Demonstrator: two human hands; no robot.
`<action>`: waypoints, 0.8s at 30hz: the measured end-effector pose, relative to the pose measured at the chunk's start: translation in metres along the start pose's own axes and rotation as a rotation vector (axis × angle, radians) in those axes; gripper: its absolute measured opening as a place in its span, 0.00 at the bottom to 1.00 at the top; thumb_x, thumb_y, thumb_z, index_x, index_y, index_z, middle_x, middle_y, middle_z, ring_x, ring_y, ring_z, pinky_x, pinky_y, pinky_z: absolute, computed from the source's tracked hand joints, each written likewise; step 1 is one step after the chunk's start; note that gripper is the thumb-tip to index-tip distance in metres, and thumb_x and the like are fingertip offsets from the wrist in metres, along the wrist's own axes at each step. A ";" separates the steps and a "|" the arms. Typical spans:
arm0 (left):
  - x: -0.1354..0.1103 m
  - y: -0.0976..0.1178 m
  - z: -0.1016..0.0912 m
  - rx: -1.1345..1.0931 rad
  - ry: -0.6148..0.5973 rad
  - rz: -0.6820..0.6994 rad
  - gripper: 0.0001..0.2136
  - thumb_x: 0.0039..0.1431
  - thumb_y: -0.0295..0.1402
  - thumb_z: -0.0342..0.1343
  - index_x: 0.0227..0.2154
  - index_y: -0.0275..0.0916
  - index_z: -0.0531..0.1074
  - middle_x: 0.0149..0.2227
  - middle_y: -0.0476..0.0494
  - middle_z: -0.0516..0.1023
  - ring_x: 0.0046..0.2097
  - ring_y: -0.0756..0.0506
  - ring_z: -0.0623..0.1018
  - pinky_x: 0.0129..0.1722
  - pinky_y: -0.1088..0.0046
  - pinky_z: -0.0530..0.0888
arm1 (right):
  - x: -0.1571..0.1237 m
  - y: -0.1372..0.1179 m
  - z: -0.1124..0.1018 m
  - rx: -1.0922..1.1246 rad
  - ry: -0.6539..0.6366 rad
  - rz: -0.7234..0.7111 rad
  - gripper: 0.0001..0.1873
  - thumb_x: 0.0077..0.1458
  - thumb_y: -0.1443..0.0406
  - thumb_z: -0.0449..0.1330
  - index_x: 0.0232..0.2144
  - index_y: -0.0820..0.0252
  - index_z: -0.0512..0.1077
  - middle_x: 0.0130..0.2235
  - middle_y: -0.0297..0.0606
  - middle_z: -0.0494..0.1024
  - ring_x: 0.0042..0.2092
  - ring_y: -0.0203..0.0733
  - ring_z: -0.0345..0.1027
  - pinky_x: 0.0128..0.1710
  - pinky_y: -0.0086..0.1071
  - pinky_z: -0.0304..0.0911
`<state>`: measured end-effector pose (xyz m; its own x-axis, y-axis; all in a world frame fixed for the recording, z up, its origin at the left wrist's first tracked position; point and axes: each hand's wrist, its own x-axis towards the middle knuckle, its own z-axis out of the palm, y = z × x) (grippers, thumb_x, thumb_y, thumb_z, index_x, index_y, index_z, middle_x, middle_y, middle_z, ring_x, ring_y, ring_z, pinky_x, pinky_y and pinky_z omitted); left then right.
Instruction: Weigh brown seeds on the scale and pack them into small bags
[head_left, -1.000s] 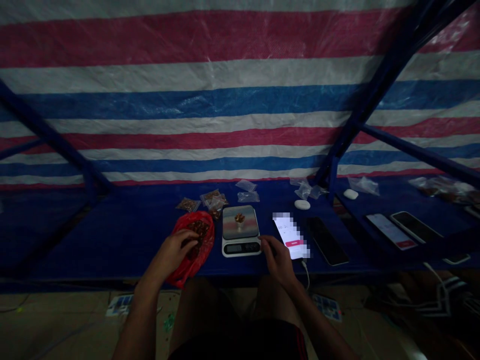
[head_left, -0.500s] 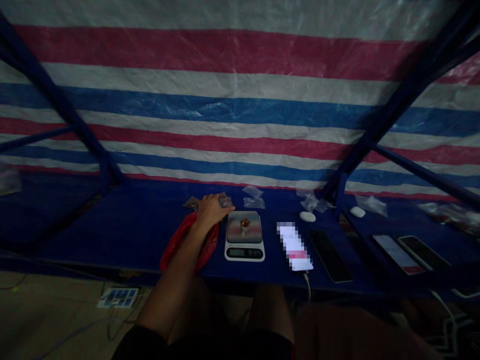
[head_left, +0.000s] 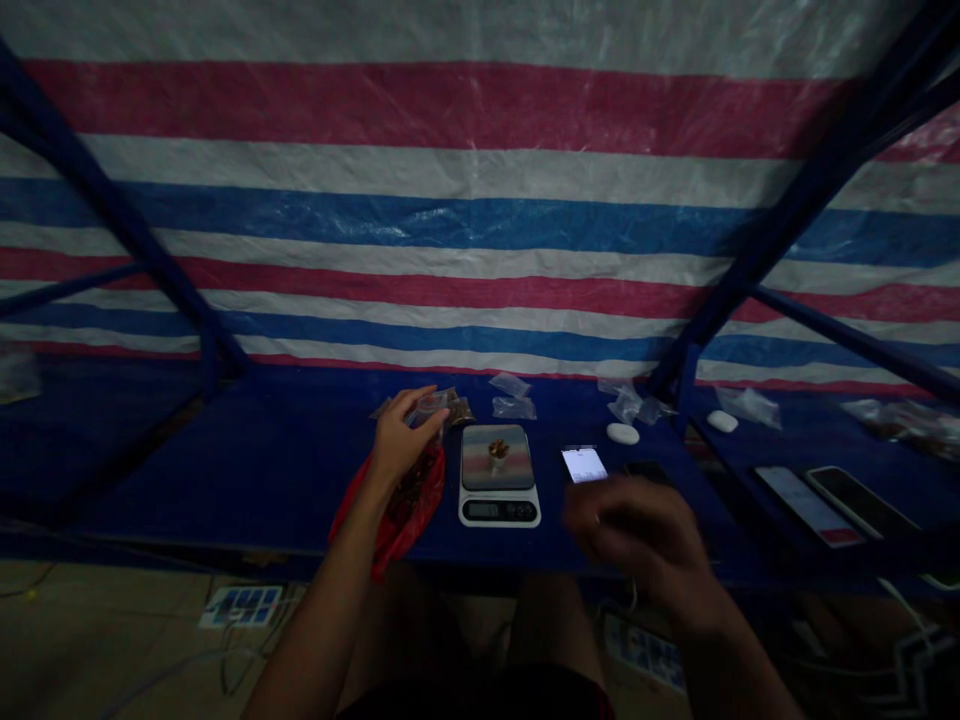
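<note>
Left hand (head_left: 401,440) sits left of the scale (head_left: 499,472), above the red bag (head_left: 397,505). Thumb and fingers pinch a small clear packet (head_left: 435,402) just behind the scale's left corner. Right hand (head_left: 641,530) hovers right of the scale, blurred; cannot tell its finger spread.

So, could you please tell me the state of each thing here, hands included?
left hand: pinching a small clear bag
right hand: blurred, grip unclear
red bag: open, brown pieces inside
scale: small brown pile on its plate
phone: screen lit
</note>
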<state>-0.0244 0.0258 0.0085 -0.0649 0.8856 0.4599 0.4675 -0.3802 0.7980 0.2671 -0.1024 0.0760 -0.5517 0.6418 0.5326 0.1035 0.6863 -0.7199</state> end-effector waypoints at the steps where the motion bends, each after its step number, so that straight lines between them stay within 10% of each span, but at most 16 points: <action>1: -0.005 0.005 -0.005 0.007 -0.013 0.031 0.21 0.60 0.43 0.64 0.53 0.41 0.77 0.50 0.40 0.81 0.51 0.41 0.81 0.54 0.61 0.76 | 0.004 0.020 0.000 -0.026 0.106 0.088 0.16 0.70 0.58 0.52 0.48 0.57 0.76 0.36 0.39 0.82 0.33 0.39 0.74 0.31 0.32 0.68; 4: -0.023 0.013 -0.012 0.081 -0.114 0.098 0.21 0.62 0.40 0.63 0.57 0.43 0.75 0.51 0.42 0.80 0.51 0.42 0.80 0.55 0.62 0.76 | 0.009 0.080 0.003 -0.161 0.358 0.515 0.13 0.64 0.56 0.60 0.43 0.59 0.77 0.37 0.39 0.82 0.36 0.42 0.76 0.36 0.34 0.70; 9: -0.052 0.001 -0.006 0.201 -0.348 0.088 0.22 0.63 0.41 0.63 0.59 0.44 0.74 0.54 0.41 0.80 0.54 0.40 0.80 0.56 0.62 0.75 | 0.004 0.139 0.019 -0.367 0.236 0.506 0.22 0.52 0.59 0.70 0.49 0.60 0.75 0.47 0.45 0.80 0.47 0.50 0.74 0.48 0.43 0.69; 24: -0.063 -0.007 0.009 0.250 -0.419 0.017 0.28 0.61 0.38 0.63 0.63 0.43 0.67 0.60 0.39 0.77 0.58 0.38 0.79 0.60 0.58 0.73 | 0.042 0.143 0.031 -0.109 0.016 0.377 0.11 0.56 0.63 0.67 0.42 0.60 0.76 0.42 0.40 0.83 0.42 0.42 0.77 0.43 0.36 0.71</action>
<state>-0.0151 -0.0251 -0.0293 0.2807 0.9307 0.2346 0.6662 -0.3649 0.6504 0.2325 0.0123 -0.0183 -0.4456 0.8604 0.2472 0.3845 0.4333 -0.8151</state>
